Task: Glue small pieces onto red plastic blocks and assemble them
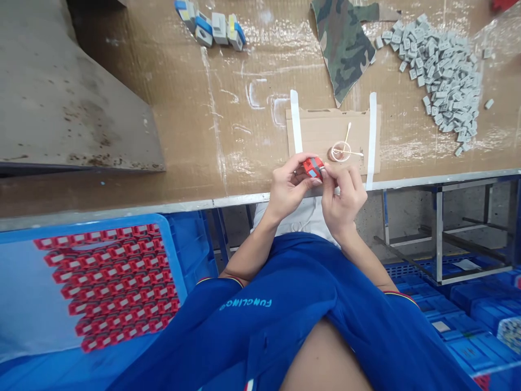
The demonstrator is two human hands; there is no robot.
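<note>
Just over the table's front edge, my left hand (287, 184) grips a small red toy part (311, 166) with grey and light blue areas between thumb and fingers. My right hand (345, 196) is closed in a pinch against the right side of that part; what its fingertips hold, if anything, is too small to make out. Beyond the hands, a small round cup (337, 155) sits on a taped-down cardboard sheet (313, 127). Two cotton swabs (347, 133) lie across the cup.
A heap of small grey pieces (448, 76) spreads at the right, beside a camouflage cloth (344, 49). Several grey parts (220, 28) stand at the back. A worn metal chute (81, 98) juts in from the left. Rows of red parts (118, 271) fill a blue crate (173, 260).
</note>
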